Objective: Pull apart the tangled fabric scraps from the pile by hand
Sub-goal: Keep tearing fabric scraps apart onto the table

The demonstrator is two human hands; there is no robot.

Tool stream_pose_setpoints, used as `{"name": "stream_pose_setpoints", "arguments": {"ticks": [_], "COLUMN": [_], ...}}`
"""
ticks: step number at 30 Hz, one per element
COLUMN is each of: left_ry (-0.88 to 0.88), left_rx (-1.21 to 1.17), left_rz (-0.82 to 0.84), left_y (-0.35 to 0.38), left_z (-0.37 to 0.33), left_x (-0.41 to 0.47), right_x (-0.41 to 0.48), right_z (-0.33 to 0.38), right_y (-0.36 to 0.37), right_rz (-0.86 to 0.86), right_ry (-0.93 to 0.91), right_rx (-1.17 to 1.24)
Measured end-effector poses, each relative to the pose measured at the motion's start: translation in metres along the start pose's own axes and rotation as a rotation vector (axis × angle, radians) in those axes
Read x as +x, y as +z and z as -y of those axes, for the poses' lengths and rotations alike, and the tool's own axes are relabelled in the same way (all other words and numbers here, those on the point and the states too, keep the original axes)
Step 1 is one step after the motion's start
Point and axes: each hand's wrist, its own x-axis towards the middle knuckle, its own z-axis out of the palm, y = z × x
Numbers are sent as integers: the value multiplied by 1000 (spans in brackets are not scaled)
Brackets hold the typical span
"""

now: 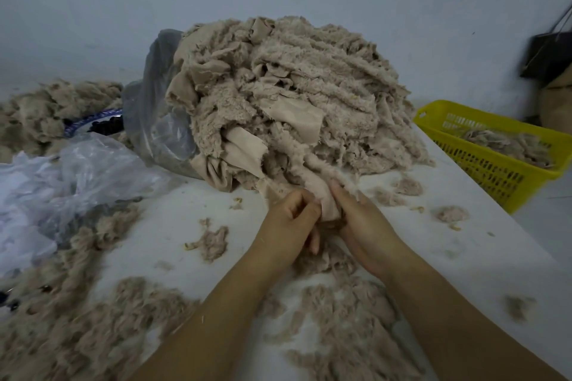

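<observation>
Holding fabric scrap (327, 202), left hand (286, 224), right hand (363, 226), lengthwise toward pile (294, 93)

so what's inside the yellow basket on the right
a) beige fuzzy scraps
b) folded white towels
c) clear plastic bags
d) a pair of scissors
a: a low heap of beige fuzzy scraps shows over the rim and through the slotted wall of the yellow basket.
</observation>
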Motion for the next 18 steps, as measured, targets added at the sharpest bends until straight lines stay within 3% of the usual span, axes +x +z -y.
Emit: {"name": "stream_pose_setpoints", "arguments": {"ticks": [3,7,9,12,15,18], "left_ry": [44,-25,-45,-31,-114,-145], "left_rx": [303,809,943,893,617,372], "left_rz": [-40,20,9,-89,-245,-267], "left_y": [-4,-31,-40,-43,-48,-48], "left_z": [4,9,11,15,17,14], "left_x": [4,14,16,16,19,17], "right_x": [5,5,4,5,7,7], "right_z": [5,14,16,17,21,25], "right_y": [-6,-10,-10,-12,-19,-19], "right_rz": [-219,-271,-282,-287,-356,-431], "right_ry": [40,97,126,138,140,142], "right_rx": [59,130,183,233,315,353]}}
